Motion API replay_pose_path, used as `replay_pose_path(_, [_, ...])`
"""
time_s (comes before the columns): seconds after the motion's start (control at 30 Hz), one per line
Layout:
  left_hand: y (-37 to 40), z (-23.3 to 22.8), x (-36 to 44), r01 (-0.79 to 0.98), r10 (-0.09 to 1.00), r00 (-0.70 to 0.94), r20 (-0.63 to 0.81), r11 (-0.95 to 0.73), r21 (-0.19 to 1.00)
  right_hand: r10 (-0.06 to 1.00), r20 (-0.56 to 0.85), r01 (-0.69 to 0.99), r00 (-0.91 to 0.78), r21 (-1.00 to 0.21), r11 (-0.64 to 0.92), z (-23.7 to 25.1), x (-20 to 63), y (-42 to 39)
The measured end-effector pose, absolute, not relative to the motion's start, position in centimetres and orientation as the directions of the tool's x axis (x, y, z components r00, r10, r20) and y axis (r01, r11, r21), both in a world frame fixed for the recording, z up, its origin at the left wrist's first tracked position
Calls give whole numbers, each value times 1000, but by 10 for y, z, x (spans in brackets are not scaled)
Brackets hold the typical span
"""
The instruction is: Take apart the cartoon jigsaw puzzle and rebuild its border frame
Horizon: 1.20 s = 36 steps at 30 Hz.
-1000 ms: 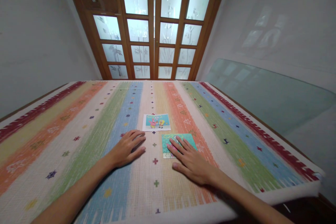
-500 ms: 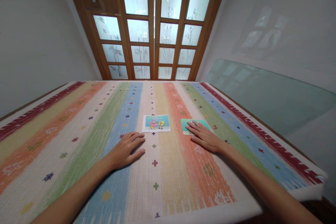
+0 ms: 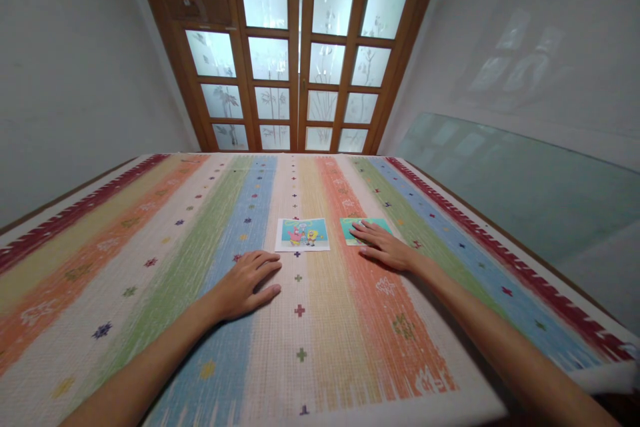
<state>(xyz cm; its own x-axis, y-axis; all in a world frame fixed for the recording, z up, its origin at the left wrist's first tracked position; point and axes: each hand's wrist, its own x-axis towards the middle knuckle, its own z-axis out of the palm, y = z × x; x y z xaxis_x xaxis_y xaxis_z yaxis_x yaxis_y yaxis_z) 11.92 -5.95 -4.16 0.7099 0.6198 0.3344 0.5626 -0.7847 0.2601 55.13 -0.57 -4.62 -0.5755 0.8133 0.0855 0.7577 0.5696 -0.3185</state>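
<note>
With fingers spread flat, the right hand (image 3: 387, 250) is pressing the teal rectangular jigsaw sheet (image 3: 361, 229) just right of the white-bordered cartoon picture card (image 3: 303, 234), while the left hand (image 3: 245, 283) is lying open on the striped woven cloth (image 3: 150, 267), so uneven pressure is risking buckling the pieces apart.

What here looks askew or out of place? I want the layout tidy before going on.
Nothing stands out. The cartoon picture card lies flat and square on the striped cloth; the teal puzzle sits beside it under the right hand. The left hand rests flat.
</note>
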Motion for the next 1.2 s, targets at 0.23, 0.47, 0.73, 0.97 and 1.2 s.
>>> replay_pose_path(0.23, [-58,-38,117,568,618,699,359,-786,246,811,233,770,-537,-257,584,-43,549,-14])
replay_pose_path(0.47, [-62,-36,122,521,567,701,432,-821,233,728,313,707,-610,-201,678,-27,503,-54])
replay_pose_path(0.73, [-73,-42,135,449,495,781,380,-869,207,639,217,619,-738,-159,769,-29,447,-99])
replay_pose_path(0.97, [-72,-55,134,454,503,810,302,-864,220,667,138,640,-732,-197,743,-44,445,-98])
replay_pose_path(1.2, [-70,-58,133,453,508,817,273,-858,241,690,158,647,-706,-254,719,-50,446,-100])
